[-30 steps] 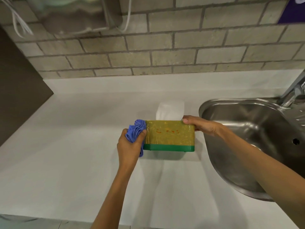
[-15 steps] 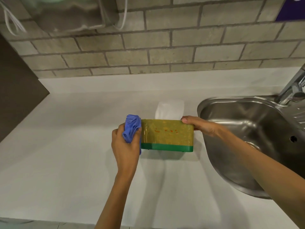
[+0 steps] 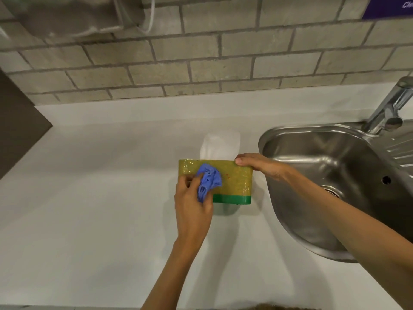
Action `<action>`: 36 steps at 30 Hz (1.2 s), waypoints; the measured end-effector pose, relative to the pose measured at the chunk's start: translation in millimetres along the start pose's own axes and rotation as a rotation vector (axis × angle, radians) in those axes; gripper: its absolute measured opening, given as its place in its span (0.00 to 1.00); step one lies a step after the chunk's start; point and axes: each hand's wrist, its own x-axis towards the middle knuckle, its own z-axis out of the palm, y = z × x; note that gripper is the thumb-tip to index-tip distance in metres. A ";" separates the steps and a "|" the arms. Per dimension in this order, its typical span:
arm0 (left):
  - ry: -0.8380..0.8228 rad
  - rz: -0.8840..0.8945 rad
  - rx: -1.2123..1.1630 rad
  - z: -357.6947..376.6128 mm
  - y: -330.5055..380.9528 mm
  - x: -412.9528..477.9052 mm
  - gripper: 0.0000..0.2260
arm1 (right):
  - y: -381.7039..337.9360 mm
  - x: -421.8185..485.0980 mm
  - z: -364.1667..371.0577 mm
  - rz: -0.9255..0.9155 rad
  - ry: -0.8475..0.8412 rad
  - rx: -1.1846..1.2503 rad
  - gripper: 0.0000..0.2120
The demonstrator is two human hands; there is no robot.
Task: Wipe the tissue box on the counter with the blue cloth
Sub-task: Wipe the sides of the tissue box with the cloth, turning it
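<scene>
Left hand (image 3: 192,204) clutching bunched blue cloth (image 3: 209,181) against tissue box (image 3: 234,177) front, right hand (image 3: 260,165) gripping its far-right top corner, sink (image 3: 312,157) beyond.

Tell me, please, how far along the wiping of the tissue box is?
Midway, it seems. The left hand presses the blue cloth on the tissue box front face; the right hand steadies its sink-side end. Small red specks beside the cloth remain; the right half and green band look unwiped.

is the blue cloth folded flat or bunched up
Bunched up. The blue cloth is a crumpled wad with visible ridges, pinched in the left hand against the tissue box front.
</scene>
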 end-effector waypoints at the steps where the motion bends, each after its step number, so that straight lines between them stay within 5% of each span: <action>1: 0.024 -0.047 -0.018 -5.3 -4.9 0.8 0.06 | -0.2 -0.6 -0.4 -0.001 0.002 -0.011 0.18; 5: 0.100 -0.184 -0.078 -6.1 -5.4 16.3 0.02 | 0.1 -1.5 0.3 0.021 0.006 -0.022 0.19; 9: -0.074 -0.014 -0.099 15.8 21.1 2.1 0.10 | -3.5 -0.7 1.4 0.012 0.034 -0.007 0.10; 16: 0.047 -0.041 0.013 0.6 11.6 15.3 0.12 | -2.3 -4.8 1.8 0.042 0.027 -0.024 0.13; 22: -0.159 0.212 0.127 12.2 23.7 -13.9 0.18 | -2.7 -9.6 -0.3 0.053 0.047 -0.030 0.27; 25: -0.032 0.127 0.169 -4.6 3.0 -9.1 0.18 | -1.7 -11.2 -0.4 0.057 0.035 -0.016 0.19; 27: 0.046 0.024 0.174 -3.2 4.0 2.1 0.18 | -2.6 -11.5 1.3 0.069 0.033 -0.023 0.23; 33: -0.113 0.310 0.260 21.0 22.9 -20.4 0.19 | -4.5 -11.2 1.6 0.055 0.041 -0.034 0.24; 36: -0.076 0.223 0.199 2.4 0.5 -19.1 0.19 | -3.7 -14.7 0.2 0.061 0.047 -0.017 0.25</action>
